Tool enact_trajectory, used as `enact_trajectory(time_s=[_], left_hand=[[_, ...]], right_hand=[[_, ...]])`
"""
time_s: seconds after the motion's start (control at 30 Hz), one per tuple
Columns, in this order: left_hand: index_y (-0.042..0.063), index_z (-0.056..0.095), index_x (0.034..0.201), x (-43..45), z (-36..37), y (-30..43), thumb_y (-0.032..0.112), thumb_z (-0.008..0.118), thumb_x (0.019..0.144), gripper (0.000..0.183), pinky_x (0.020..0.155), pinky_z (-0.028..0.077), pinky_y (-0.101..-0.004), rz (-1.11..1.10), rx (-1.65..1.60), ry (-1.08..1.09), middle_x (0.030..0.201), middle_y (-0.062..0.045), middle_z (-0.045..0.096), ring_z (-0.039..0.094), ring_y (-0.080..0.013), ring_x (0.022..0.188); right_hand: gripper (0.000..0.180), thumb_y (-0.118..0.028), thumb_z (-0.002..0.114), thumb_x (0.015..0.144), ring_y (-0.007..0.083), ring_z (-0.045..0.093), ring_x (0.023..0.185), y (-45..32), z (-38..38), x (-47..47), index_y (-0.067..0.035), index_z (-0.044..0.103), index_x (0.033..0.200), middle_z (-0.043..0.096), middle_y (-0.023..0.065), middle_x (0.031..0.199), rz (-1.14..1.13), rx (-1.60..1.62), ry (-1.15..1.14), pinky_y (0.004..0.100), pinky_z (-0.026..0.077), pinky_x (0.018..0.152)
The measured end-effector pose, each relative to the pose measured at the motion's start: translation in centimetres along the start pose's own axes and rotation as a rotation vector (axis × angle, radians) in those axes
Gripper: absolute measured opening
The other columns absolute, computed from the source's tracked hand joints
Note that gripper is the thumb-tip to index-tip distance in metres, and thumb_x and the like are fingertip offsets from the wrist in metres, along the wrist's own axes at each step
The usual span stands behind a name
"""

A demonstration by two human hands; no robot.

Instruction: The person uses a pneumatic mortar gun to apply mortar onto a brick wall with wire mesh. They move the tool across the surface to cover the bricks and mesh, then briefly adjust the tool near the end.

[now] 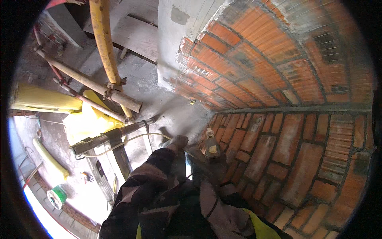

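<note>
My left hand (180, 141), apparently gloved in grey, is in front of my body at the end of a dark sleeve. Its fingers look bent, but what they hold is hidden. A dark tool (212, 148) with a pale label and a light-coloured end points away from me, close to the brick wall (259, 155) on my right. Around the rear of this tool is my right hand (210, 167), dark and blurred in shadow. A pale cable (143, 134) loops from a worn trestle or ladder (98, 142) towards my left hand.
Bare brickwork (247, 62) meets the right wall in a corner, beside a plastered section (176, 38). Left stand a yellow pole (103, 41) and a clamped scaffold tube (74, 67). Yellow sheeting (89, 122), a corrugated hose (49, 156) and a green-and-white spool (57, 195) lie lower.
</note>
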State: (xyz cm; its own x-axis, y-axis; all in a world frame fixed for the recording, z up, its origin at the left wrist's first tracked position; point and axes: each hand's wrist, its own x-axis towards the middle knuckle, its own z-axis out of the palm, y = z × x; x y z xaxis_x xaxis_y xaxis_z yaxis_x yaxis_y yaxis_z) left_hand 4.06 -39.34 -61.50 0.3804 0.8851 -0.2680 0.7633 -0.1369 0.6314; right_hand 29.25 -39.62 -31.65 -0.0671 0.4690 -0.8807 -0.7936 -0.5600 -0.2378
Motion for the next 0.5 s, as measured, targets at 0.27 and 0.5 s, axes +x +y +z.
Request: enact_trajectory(time_s=[0.27, 0.5], left_hand=[[0.011, 0.08, 0.113, -1.4, -18.8, 3.5, 0.036, 0.057, 0.111, 0.034, 0.09, 0.059, -0.0541, -0.442, -0.534, 0.606, 0.114, -0.019, 0.081, 0.076, -0.0407, 0.108], [-0.002, 0.069, 0.145, 1.8, -31.2, 4.5, 0.034, 0.058, 0.118, 0.046, 0.096, 0.06, -0.0378, -0.317, -1.365, 0.796, 0.13, -0.011, 0.078, 0.075, -0.0217, 0.113]], right_hand=[[0.047, -0.031, 0.06, 0.116, 0.0364, 0.057, 0.141, -0.9, 3.0, 2.5, -0.002, 0.058, 0.153, 0.06, 0.021, 0.154, 0.012, -0.123, -0.051, 0.0512, 0.044, 0.125], [0.048, -0.032, 0.059, 0.117, 0.037, 0.055, 0.143, 0.6, 4.6, 2.8, -0.002, 0.058, 0.154, 0.06, 0.021, 0.155, 0.022, -0.231, -0.04, 0.0519, 0.042, 0.127]])
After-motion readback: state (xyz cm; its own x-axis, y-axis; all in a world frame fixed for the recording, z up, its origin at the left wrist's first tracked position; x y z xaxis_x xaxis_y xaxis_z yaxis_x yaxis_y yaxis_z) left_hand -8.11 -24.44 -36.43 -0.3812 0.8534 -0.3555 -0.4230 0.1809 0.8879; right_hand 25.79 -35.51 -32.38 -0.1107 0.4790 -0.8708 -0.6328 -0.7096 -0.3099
